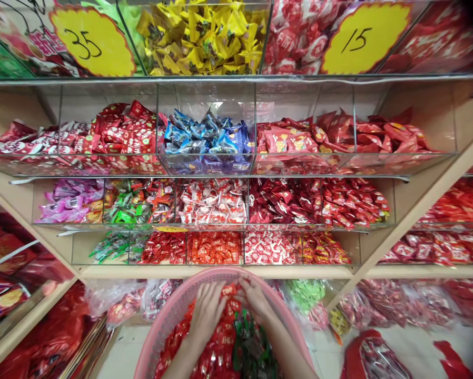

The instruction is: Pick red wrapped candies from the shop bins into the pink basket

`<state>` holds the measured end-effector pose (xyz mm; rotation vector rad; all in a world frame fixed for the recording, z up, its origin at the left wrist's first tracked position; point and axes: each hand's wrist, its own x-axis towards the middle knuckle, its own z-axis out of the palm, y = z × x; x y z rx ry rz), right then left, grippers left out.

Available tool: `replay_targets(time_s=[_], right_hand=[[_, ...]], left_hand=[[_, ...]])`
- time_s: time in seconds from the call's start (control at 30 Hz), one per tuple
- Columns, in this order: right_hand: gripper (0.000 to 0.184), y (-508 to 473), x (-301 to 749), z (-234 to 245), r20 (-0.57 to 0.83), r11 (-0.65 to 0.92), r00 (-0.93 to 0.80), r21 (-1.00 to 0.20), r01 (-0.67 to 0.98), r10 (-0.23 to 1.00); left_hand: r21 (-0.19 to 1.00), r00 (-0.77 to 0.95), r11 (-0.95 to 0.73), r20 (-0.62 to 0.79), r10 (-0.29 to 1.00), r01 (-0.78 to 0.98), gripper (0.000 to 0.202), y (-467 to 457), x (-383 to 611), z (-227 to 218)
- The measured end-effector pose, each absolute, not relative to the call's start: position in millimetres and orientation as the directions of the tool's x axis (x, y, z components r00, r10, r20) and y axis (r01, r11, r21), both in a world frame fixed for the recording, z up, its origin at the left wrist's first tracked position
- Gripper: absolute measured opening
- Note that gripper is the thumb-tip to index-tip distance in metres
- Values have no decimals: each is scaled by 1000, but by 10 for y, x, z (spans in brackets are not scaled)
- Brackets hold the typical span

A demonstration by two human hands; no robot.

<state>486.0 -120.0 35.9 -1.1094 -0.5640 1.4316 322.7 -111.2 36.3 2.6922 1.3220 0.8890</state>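
A pink plastic basket (147, 345) stands in front of the shelves, holding red wrapped candies (224, 342) and, on the right side, green wrapped candies (249, 337). Inside it, near the far rim, my left hand (210, 308) rests on the red candies with its fingers stretched forward. Beside it, my right hand (256, 299) has its fingers curled together at a bright red candy packet (230, 290). Part of that packet is hidden by the fingers. Both forearms reach in over the basket from below.
Acrylic bins of candy rise ahead, among them red-orange candies (214, 247), blue packets (205, 134) and yellow packets (205, 37). Yellow price signs (92, 42) hang at the top. Under the bottom shelf (216, 271) lie plastic bags of candy (305, 292). A red bag (373, 355) sits on the floor.
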Motion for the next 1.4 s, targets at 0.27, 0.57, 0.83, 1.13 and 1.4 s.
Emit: replay_targets(time_s=[0.27, 0.57, 0.83, 1.13, 1.4], right_hand=[[48, -1170, 4938, 307, -284, -203, 147, -888, -412, 947], [53, -1227, 4938, 408, -327, -274, -13, -769, -578, 945], [61, -1235, 4903, 375, -311, -325, -131, -732, -599, 941], [73, -1267, 4849, 376, -283, -357, -217, -744, -565, 934], [58, -1249, 4971, 449, -271, -275, -85, -806, -525, 959]], left_hand=[[314, 408, -507, 330, 851, 803, 35, -1012, 3184, 191], [407, 374, -478, 310, 874, 778, 37, -1035, 3390, 270], [536, 385, -504, 326, 863, 677, 38, -1145, 3557, 491], [551, 379, -505, 333, 863, 665, 38, -1108, 3496, 451], [520, 389, -457, 242, 889, 721, 39, -1086, 3222, 398]])
